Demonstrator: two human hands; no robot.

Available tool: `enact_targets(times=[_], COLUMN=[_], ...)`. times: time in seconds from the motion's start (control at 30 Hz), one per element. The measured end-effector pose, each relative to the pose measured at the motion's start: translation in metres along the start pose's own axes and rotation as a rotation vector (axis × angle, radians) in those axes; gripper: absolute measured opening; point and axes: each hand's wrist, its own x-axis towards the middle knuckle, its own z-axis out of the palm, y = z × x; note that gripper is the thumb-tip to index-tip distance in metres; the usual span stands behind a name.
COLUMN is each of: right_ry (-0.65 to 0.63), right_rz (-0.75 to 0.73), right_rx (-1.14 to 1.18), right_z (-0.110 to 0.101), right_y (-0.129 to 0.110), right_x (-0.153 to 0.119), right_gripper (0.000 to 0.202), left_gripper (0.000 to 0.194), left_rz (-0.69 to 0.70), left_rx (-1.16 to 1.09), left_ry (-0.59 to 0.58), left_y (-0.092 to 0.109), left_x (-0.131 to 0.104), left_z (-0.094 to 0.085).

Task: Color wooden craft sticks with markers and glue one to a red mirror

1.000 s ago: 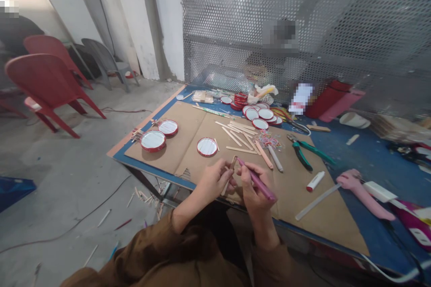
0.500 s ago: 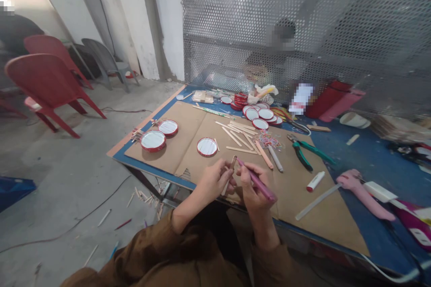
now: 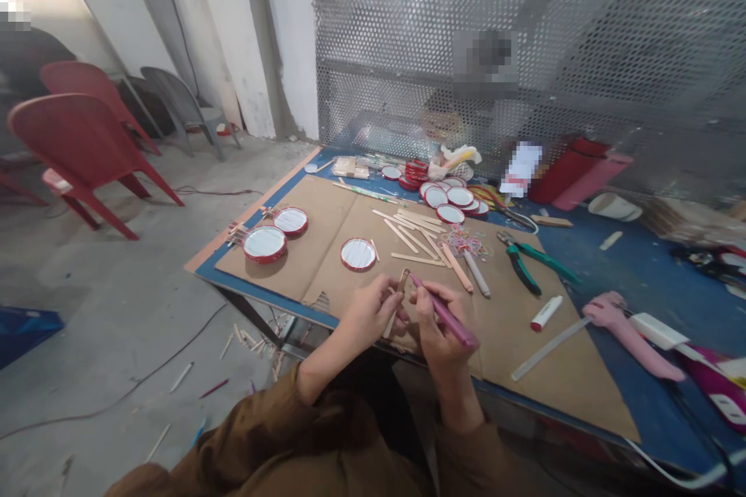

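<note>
Near the table's front edge, my left hand (image 3: 371, 314) pinches a wooden craft stick (image 3: 402, 279), its upper end pointing away from me. My right hand (image 3: 444, 338) grips a purple marker (image 3: 447, 315) like a pen, its tip at the upper end of the stick. Beyond my hands lies a red-rimmed white disc (image 3: 357, 255) with a small stick at its right edge. Several loose craft sticks (image 3: 416, 258) are spread farther back. A peach marker-like tool (image 3: 458, 269) and a grey one (image 3: 476, 275) rest beside a pile of coloured rubber bands (image 3: 466, 241).
Cardboard (image 3: 326, 210) covers much of the blue table (image 3: 588, 264). Two discs with sticks attached (image 3: 265, 244) sit at left; more red-rimmed discs (image 3: 460, 197) are piled behind. Green-handled pliers (image 3: 523, 268), a white marker (image 3: 546, 314) and a pink glue gun (image 3: 632, 334) lie right.
</note>
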Motion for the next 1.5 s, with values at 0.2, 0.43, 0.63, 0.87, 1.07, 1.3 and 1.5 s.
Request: enact_targets(times=[0.2,0.43,0.63,0.87,1.07,1.3,1.5], right_ry=[-0.001,0.004,0.004,-0.002,-0.001,-0.033,0.039], right_rz=[-0.004,-0.004,-0.061,-0.044,-0.08,-0.082,0.017], right_rx=[-0.003,0.013,-0.014,-0.019,-0.023,-0.012,0.017], right_z=[0.0,0.001,-0.001,-0.001,0.0,-0.002,0.002], right_y=[0.002,0.003,-0.003,-0.001,-0.001,-0.005,0.005], right_x=[-0.001,-0.001,0.003,0.002,0.003,0.005,-0.004], right_gripper=[0.01,0.011,0.009,0.011,0.011,0.011,0.009], left_gripper=[0.016,0.015,0.015,0.015,0.016,0.015,0.017], left_rz=[0.01,-0.018,-0.014,-0.01,-0.002,0.027,0.005], left_rx=[-0.011,-0.004,0.007,0.014,0.023,0.032,0.011], left_ry=[0.008,0.001,0.005,0.001,-0.002,0.011,0.001], left_y=[0.0,0.003,0.003,0.005,0.005,0.004,0.001], left_x=[0.0,0.0,-0.001,-0.001,-0.001,0.0,-0.001], left_z=[0.0,0.0,0.0,-0.001,-0.001,-0.001,-0.001])
